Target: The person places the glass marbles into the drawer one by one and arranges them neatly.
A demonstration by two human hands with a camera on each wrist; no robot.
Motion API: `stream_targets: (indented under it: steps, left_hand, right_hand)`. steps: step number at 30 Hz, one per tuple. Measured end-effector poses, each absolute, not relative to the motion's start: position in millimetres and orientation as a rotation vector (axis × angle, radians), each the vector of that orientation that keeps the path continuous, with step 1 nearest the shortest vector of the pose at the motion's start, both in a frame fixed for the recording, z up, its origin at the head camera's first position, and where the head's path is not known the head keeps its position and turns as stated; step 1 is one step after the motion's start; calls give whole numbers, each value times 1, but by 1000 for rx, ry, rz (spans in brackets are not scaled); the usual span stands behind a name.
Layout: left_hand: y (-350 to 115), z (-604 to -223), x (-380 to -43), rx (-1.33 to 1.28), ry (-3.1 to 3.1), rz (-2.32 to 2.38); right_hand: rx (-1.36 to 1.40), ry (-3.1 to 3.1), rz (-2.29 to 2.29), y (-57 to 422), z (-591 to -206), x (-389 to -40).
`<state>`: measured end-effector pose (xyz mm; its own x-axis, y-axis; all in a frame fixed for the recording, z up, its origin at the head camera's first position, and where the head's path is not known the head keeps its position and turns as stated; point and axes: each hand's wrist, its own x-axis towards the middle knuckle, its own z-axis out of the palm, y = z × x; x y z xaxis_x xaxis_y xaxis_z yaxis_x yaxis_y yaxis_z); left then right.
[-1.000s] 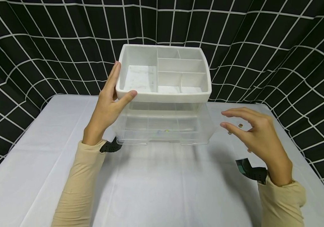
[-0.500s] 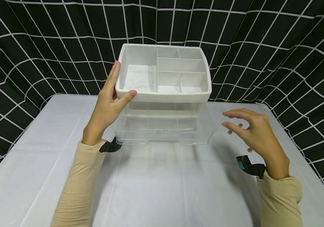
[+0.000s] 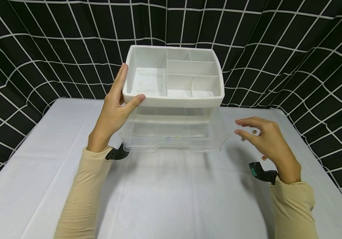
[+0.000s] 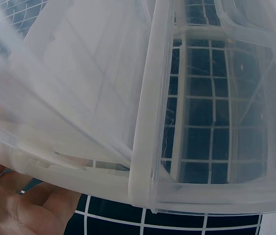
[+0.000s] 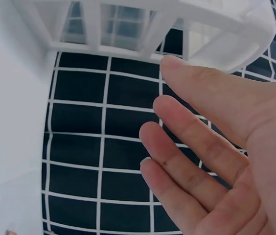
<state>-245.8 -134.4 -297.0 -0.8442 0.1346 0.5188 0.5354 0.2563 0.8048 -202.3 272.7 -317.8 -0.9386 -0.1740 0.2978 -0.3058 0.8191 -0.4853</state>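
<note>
On my feed the left hand grips the left end of the box, right hand half-open, empty, near tiny bits on the bench.

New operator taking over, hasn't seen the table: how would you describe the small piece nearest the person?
Start at the big white organizer and go right to the person's right hand. In the head view, a small orange-brown piece shows just below that hand's lower edge, on the white tablecloth. Of the three pieces visible there, it lies nearest the person.
</note>
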Motion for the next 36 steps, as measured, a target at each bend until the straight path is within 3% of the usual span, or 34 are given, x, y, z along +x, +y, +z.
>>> stream_targets:
  steps: [36]
  left_hand:
    - [-135,-297,-245,-605,-2188,-1625]
  right_hand:
    - [346,-2903,732,302,-350,-224]
